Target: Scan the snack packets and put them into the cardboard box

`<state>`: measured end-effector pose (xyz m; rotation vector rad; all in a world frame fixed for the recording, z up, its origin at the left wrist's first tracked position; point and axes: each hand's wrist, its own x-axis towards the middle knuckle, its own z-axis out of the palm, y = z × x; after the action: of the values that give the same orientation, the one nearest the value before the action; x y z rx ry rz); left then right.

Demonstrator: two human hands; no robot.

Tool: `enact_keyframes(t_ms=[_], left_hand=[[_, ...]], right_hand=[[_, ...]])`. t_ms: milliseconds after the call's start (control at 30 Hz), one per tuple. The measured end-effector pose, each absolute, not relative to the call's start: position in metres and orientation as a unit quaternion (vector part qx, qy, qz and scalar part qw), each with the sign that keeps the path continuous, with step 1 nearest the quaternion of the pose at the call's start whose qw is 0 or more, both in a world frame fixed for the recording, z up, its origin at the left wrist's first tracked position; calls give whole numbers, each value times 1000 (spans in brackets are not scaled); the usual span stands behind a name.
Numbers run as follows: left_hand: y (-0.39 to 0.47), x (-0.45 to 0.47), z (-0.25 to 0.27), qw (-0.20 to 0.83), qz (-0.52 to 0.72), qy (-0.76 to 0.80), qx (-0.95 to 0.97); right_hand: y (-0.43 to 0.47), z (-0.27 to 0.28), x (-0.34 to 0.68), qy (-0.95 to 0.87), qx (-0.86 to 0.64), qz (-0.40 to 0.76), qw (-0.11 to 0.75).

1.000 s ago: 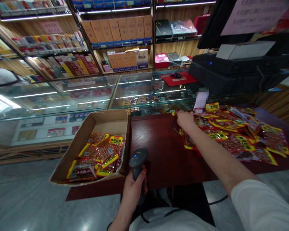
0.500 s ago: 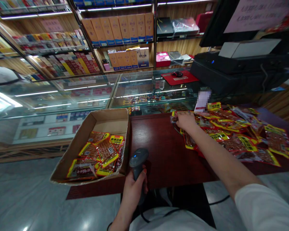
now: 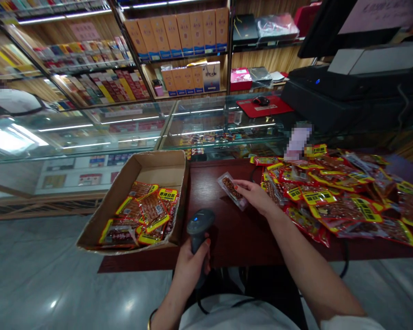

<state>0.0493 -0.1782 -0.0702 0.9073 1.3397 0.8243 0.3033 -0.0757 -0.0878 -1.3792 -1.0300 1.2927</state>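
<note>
My left hand (image 3: 192, 261) is wrapped round the handle of a grey barcode scanner (image 3: 200, 224), its head pointing away from me over the table's front edge. Between the thumb and fingers of my right hand (image 3: 256, 197) is a small clear snack packet (image 3: 232, 190) with brown contents, held just over the dark red table. To the right spreads a heap of red and yellow snack packets (image 3: 330, 201). On the left an open cardboard box (image 3: 184, 183) holds several similar packets (image 3: 153, 208).
Behind the table (image 3: 209, 172) runs a glass display counter (image 3: 151, 123) with a mouse (image 3: 260, 101) on a red mat. Black equipment (image 3: 313, 103) stands at the back right. Boxed goods (image 3: 179, 36) fill the shelves. Another person (image 3: 17, 101) is at the far left.
My right hand has drawn back from the heap's far left side, bringing the clear snack packet left and nearer me. My left hand still grips the scanner. The view has shifted slightly.
</note>
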Motion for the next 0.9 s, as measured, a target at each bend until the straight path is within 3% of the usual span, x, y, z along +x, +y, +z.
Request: enact_keyframes(t_ms=[100,367,633,900], left_hand=[[-179,51,-65,615,353,583,397],[-184,55,-51,612,337,585,411],[-183,52,-46,619,350,577,401],[-186,53,-41,614,349,580,406]], right_hand=[[-75,-97,306,-408,-513,552,516],[-79,-90,314,-502,-453,452,581],[-80,-97,315,-554,-510,526,395],[-79,-96,308,-465,-512,549,469]])
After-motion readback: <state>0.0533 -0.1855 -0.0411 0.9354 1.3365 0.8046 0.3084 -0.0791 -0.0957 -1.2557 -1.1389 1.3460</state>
